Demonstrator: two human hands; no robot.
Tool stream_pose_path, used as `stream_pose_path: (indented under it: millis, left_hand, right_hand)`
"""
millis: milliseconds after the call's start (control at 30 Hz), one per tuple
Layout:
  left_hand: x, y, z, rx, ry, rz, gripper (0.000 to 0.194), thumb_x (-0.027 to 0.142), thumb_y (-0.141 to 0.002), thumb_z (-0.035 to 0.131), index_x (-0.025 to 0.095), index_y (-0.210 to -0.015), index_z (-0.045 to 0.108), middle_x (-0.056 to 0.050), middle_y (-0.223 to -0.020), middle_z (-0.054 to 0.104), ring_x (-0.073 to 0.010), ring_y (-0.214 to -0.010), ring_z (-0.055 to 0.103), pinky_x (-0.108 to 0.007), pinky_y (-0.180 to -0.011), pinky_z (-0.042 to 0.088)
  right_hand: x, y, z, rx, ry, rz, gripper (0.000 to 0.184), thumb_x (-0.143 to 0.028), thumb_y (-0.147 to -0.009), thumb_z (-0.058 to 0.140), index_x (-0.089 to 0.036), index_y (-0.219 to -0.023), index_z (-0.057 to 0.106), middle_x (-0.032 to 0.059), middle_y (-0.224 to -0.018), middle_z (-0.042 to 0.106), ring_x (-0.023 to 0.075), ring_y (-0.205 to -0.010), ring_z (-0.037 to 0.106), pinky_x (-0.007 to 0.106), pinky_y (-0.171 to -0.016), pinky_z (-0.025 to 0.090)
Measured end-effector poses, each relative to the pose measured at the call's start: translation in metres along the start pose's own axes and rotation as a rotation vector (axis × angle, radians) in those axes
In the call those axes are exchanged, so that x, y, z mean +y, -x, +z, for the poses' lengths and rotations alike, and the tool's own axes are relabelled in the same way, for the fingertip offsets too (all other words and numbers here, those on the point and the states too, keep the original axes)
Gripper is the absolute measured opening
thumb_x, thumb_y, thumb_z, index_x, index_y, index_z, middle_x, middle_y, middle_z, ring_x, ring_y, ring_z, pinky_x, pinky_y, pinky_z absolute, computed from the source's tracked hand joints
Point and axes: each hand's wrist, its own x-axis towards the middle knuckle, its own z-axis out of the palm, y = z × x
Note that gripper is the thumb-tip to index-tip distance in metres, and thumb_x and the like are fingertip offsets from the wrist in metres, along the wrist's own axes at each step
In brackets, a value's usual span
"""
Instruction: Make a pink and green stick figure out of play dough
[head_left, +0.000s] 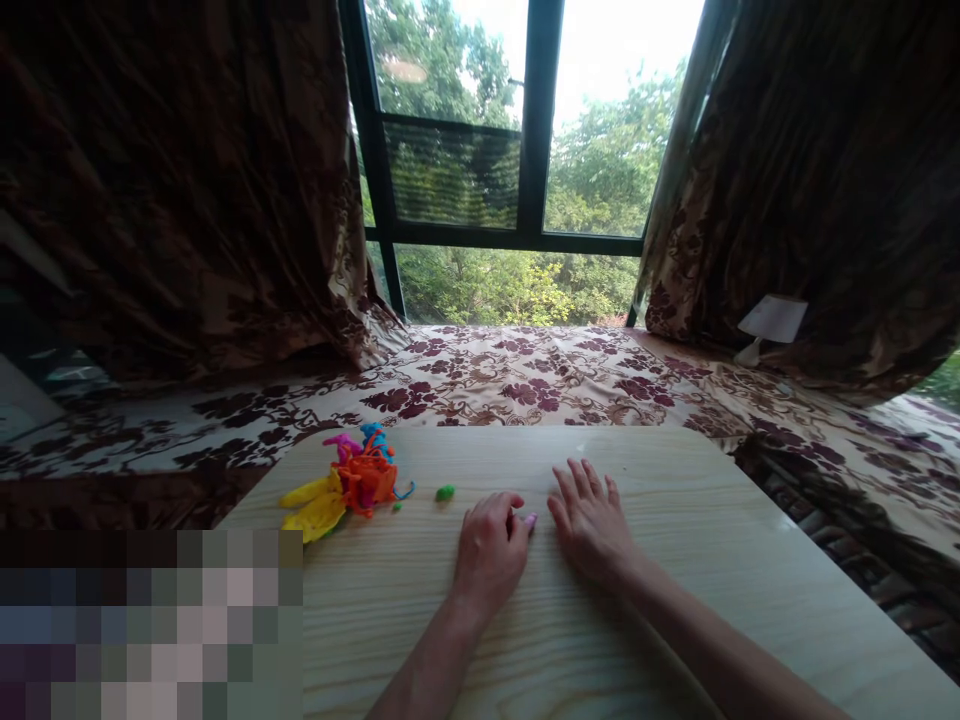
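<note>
So, in the head view, the thing to look at is the tiny lilac bit (pixel 531 521), which is seen right at the thumb tip of the left hand (pixel 491 545), in the gap between the two hands. It's placed to the right of the left hand's knuckles and to the left of the right hand (pixel 596 530), so the left is easily the nearer one. Its long axis looks slightly slanted, pointed away from the wearer, but it's too small to be sure. The left hand is held half curled, fingers bent under and thumb stuck out; whether the bit is actually pinched or just touched can't be told. The right hand is laid out palm down, fingers spread and pointed forward, with nothing seen gripped, its forearm brought in at a slant from the lower right. Over to the left on the pale wooden table (pixel 480 450), a green lump (pixel 445 493) is left sitting by itself, and farther left, yellow pieces (pixel 315 515) are bunched up against an orange mass (pixel 371 480).
</note>
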Motion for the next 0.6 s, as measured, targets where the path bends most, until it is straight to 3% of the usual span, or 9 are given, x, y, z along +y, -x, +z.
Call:
stream_pose_path:
  millis: [133,367,600]
  left_hand:
    - [-0.002,-0.001,0.003,0.009,0.002,-0.006,0.01,0.023,-0.077,0.049,0.02,-0.084,0.056,-0.002,-0.081,0.061,-0.017,-0.079,0.054,-0.03,-0.073,0.037]
    - [-0.004,-0.002,0.006,-0.001,0.008,-0.004,0.011,0.023,-0.079,0.047,0.021,-0.085,0.055,-0.002,-0.083,0.062,-0.0169,-0.08,0.055,-0.03,-0.075,0.038]
    - [-0.004,-0.002,0.004,0.007,0.005,-0.007,0.011,0.025,-0.078,0.048,0.02,-0.084,0.056,-0.002,-0.081,0.062,-0.0173,-0.079,0.055,-0.03,-0.074,0.038]
  right_hand:
    - [-0.001,0.032,0.003,-0.019,-0.007,-0.099,0.052,-0.053,-0.088,0.021,-0.029,-0.134,0.028,0.0017,-0.144,0.019,0.0223,-0.131,0.005,0.045,-0.103,0.004]
    - [0.001,-0.017,0.002,-0.011,-0.002,0.032,0.052,-0.045,-0.09,0.02,-0.019,-0.135,0.027,0.0084,-0.143,0.019,0.0247,-0.131,0.007,0.049,-0.101,0.005]
    - [-0.003,0.043,-0.001,-0.044,-0.036,-0.168,0.051,-0.052,-0.088,0.021,-0.029,-0.134,0.028,0.001,-0.143,0.019,0.0217,-0.132,0.006,0.044,-0.104,0.004]
